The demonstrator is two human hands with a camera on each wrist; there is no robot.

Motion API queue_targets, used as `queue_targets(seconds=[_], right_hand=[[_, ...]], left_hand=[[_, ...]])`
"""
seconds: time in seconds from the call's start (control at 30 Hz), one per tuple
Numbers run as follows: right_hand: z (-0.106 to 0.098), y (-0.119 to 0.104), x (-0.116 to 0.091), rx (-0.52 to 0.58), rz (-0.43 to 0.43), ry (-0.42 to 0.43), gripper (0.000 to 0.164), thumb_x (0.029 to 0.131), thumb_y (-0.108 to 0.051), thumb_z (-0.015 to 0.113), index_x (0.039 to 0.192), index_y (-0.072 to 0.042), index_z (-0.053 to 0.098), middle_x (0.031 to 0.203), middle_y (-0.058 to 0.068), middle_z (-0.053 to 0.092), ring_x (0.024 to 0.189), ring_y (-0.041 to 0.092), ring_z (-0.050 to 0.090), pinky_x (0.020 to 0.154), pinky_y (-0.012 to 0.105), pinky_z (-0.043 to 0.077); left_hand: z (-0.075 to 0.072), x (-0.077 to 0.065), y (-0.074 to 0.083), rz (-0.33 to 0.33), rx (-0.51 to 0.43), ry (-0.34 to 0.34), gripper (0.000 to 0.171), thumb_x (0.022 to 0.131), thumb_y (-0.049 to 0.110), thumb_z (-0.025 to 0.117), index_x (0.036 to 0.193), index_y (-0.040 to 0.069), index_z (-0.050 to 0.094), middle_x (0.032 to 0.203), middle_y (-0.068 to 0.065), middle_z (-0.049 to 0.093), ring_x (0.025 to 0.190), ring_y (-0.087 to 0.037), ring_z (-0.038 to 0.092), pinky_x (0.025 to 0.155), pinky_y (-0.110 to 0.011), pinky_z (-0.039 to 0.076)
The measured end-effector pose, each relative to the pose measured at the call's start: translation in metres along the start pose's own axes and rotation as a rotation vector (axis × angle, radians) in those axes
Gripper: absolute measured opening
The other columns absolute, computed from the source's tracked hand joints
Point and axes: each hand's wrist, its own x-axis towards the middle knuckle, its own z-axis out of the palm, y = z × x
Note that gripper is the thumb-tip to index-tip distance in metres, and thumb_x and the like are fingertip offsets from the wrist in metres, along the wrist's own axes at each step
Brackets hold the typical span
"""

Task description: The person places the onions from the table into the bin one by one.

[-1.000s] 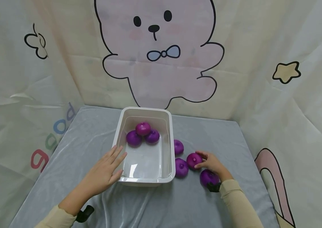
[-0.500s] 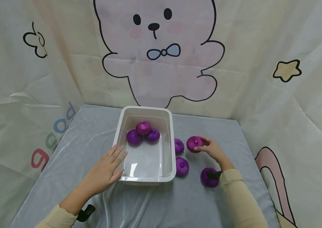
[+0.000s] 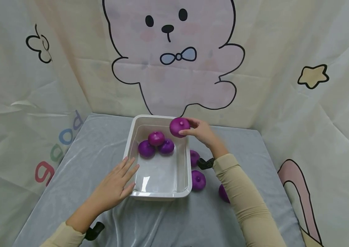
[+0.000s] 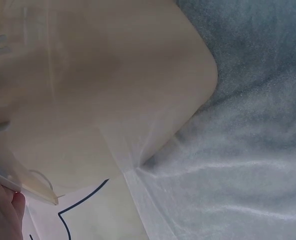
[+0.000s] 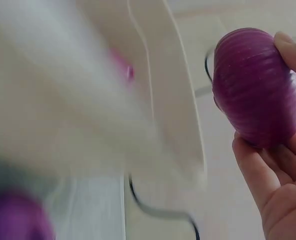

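Up over the far right corner of the white tub (image 3: 159, 175), my right hand (image 3: 203, 133) grips a purple onion (image 3: 177, 127) between thumb and fingers. In the right wrist view that onion (image 5: 255, 90) shows its ridged skin, with the thumb on one side and fingers on the other. My left hand (image 3: 111, 187) lies with spread, fairly straight fingers along the tub's near left rim. The left wrist view shows part of this hand (image 4: 1, 212) at the tub's edge. Inside the tub, three onions (image 3: 156, 138) sit bunched toward the back.
Beside the tub's right wall lie two onions (image 3: 198, 180), one partly hidden behind the rim. Another onion (image 3: 223, 193) is half covered by the right sleeve (image 3: 248, 199). Grey cloth (image 3: 211, 223) covers the table, and printed curtains (image 3: 270, 41) stand behind and at both sides.
My right hand has picked up an onion from the table on the right and carried it up and left to the tub's far right corner. The left hand has stayed put.
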Motion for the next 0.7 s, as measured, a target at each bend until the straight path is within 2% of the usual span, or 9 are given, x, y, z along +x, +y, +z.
queue_targets(seconds=[0.03,0.07,0.23,0.4,0.53,0.7], right_hand=[[0.008,-0.007,0.005,0.004,-0.009,-0.015,0.071,0.079,-0.026,0.083,0.143,-0.017,0.054,0.145,0.008,0.057,0.137,0.025,0.050,0.116,0.050,0.037],[0.017,-0.013,0.010,0.004,-0.011,-0.026,0.070,0.079,-0.026,0.084,0.142,-0.016,0.055,0.143,0.007,0.058,0.135,0.024,0.052,0.115,0.048,0.039],[0.060,-0.025,0.034,-0.058,-0.023,-0.082,0.069,0.076,-0.029,0.086,0.139,-0.017,0.059,0.133,0.007,0.066,0.126,0.023,0.060,0.112,0.044,0.043],[0.098,-0.012,0.048,-0.202,0.001,-0.157,0.074,0.075,-0.036,0.086,0.141,-0.019,0.057,0.138,0.007,0.063,0.130,0.024,0.056,0.115,0.046,0.038],[0.120,0.001,0.053,-0.199,0.016,-0.190,0.074,0.074,-0.032,0.087,0.140,-0.014,0.058,0.139,0.009,0.062,0.132,0.025,0.055,0.116,0.045,0.037],[0.138,0.013,0.053,-0.218,0.028,-0.228,0.070,0.074,-0.028,0.086,0.137,-0.011,0.060,0.138,0.010,0.063,0.129,0.025,0.056,0.113,0.041,0.042]], left_hand=[[0.000,0.000,0.000,0.001,-0.001,0.001,0.055,0.096,0.031,0.059,0.146,0.007,0.050,0.156,-0.018,0.042,0.146,-0.041,0.035,0.124,-0.019,-0.005],[0.000,0.000,0.000,0.001,-0.003,-0.001,0.056,0.095,0.030,0.060,0.146,0.007,0.050,0.156,-0.018,0.042,0.146,-0.041,0.034,0.121,-0.014,-0.011],[0.000,0.000,0.001,-0.012,0.000,-0.036,0.058,0.095,0.030,0.060,0.147,0.008,0.048,0.158,-0.016,0.038,0.147,-0.040,0.032,0.118,-0.013,-0.014],[0.000,0.000,0.003,-0.030,0.004,-0.060,0.057,0.097,0.032,0.057,0.149,0.010,0.047,0.160,-0.014,0.037,0.149,-0.039,0.031,0.118,-0.013,-0.015],[0.000,0.000,0.003,-0.038,0.004,-0.063,0.056,0.098,0.034,0.056,0.148,0.010,0.048,0.160,-0.014,0.037,0.149,-0.038,0.030,0.118,-0.013,-0.015],[0.001,-0.001,0.002,-0.044,0.007,-0.061,0.056,0.097,0.035,0.055,0.147,0.008,0.049,0.161,-0.012,0.036,0.149,-0.037,0.029,0.118,-0.013,-0.015]])
